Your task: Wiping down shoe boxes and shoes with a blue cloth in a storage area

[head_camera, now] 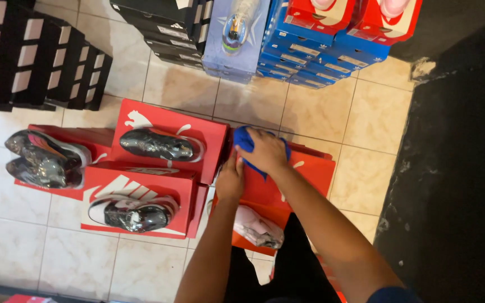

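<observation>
**A:** From the head camera, what surrounds the hands?

**B:** Red shoe boxes on a tiled floor (321, 112). The right hand (268, 151) presses a blue cloth (245, 140) flat onto a red box (310, 174), fingers curled over it. The left hand (230, 179) rests on that box's left edge; I cannot tell how its fingers grip.

**A:** Anything in the way?

**B:** A wrapped pale shoe (258, 229) lies on an orange box just below the forearms.

**A:** And the packages?

**B:** Three more red boxes to the left carry wrapped dark shoes, four shoes in all: a pair (43, 160), one (161, 145), one (133, 212). Black boxes (35, 56) are stacked top left, blue boxes (304, 56) top centre, with two red ones (355, 19) above them.
</observation>
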